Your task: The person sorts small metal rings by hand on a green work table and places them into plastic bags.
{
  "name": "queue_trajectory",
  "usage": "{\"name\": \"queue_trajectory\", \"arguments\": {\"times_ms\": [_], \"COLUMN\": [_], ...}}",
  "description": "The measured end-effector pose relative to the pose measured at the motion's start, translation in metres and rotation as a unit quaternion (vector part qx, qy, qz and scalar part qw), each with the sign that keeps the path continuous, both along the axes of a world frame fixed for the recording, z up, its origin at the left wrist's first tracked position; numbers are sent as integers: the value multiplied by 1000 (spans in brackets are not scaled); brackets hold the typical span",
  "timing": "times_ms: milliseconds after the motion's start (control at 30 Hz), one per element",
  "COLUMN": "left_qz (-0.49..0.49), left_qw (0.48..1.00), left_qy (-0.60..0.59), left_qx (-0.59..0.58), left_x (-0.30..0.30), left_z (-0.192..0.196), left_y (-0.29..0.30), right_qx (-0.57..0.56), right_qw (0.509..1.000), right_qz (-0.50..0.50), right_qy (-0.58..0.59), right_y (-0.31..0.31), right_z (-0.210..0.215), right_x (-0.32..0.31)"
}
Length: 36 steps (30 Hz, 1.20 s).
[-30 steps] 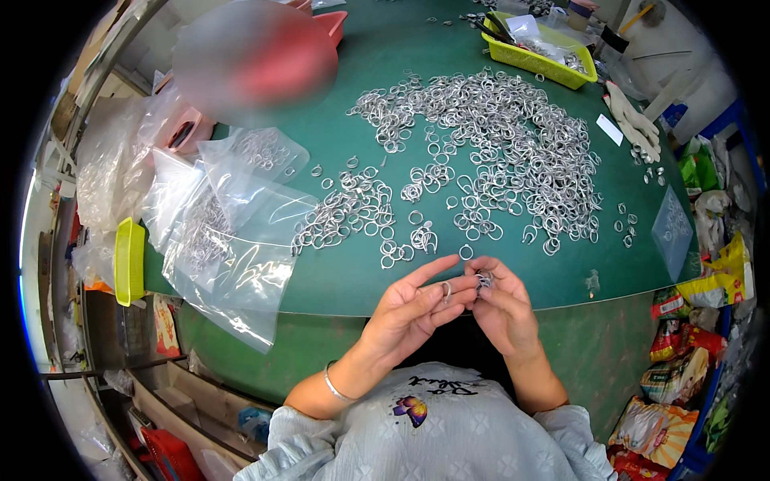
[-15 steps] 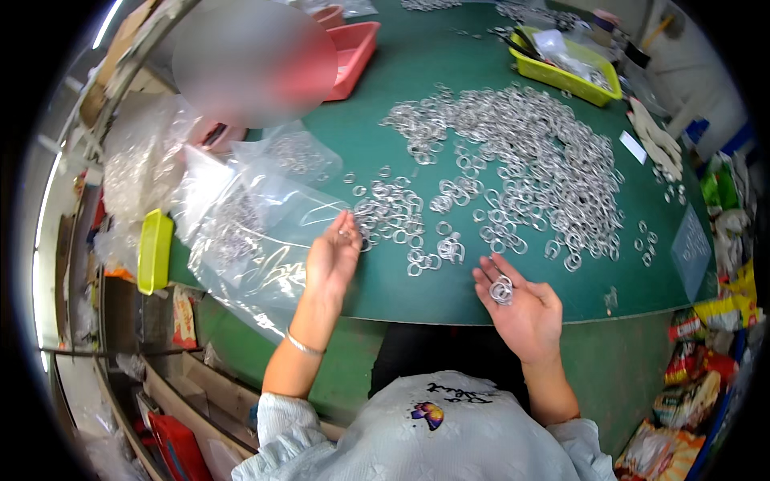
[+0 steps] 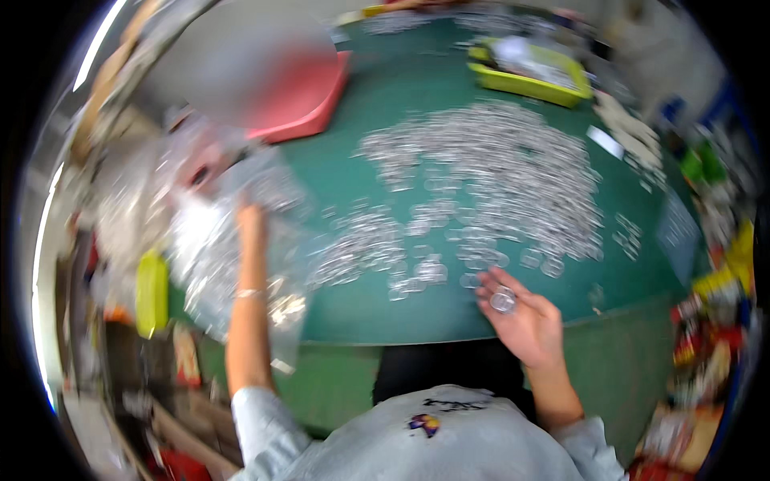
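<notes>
A green desk (image 3: 449,80) is shown from above, blurred by motion. The left hand (image 3: 250,218) is stretched out to the left over a heap of clear plastic bags (image 3: 216,248) lying at the desk's left edge; whether its grip is spread or pressed together cannot be told through the blur. A thin bracelet (image 3: 249,293) is worn on the left wrist. The right hand (image 3: 521,317) is held palm up at the near edge of the desk, its grip loosely spread, and a small stack of metal rings (image 3: 503,301) is cradled in the palm. A wide scatter of loose rings (image 3: 489,184) is spread across the middle of the desk, just beyond the right hand. A yellow tray (image 3: 533,76) is seen at the far side, and a red tray (image 3: 309,104) to the far left.
</notes>
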<state>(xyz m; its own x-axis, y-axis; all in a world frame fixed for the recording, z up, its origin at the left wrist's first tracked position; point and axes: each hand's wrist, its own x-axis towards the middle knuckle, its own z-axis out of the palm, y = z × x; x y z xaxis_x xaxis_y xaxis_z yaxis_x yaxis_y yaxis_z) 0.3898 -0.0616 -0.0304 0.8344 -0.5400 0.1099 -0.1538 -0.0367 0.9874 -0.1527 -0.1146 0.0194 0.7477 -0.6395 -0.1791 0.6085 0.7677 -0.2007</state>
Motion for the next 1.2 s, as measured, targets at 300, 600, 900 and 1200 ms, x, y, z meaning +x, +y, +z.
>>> {"name": "queue_trajectory", "arguments": {"times_ms": [300, 600, 900, 1200], "left_qz": [28, -28, -50, 2], "left_qw": [973, 947, 944, 936], "left_qy": [190, 274, 287, 309], "left_qx": [-131, -165, -152, -168], "left_x": [-5, -68, -84, -94], "left_z": [-3, 15, 5, 16], "left_y": [3, -2, 17, 21], "right_qx": [-57, -283, -400, -335], "right_qw": [954, 539, 187, 93], "right_qz": [-275, -336, -223, -172], "right_qy": [107, 719, 869, 922], "right_y": [-46, -137, -153, -174], "right_z": [2, -23, -13, -16], "right_x": [-116, -270, -258, -260]}}
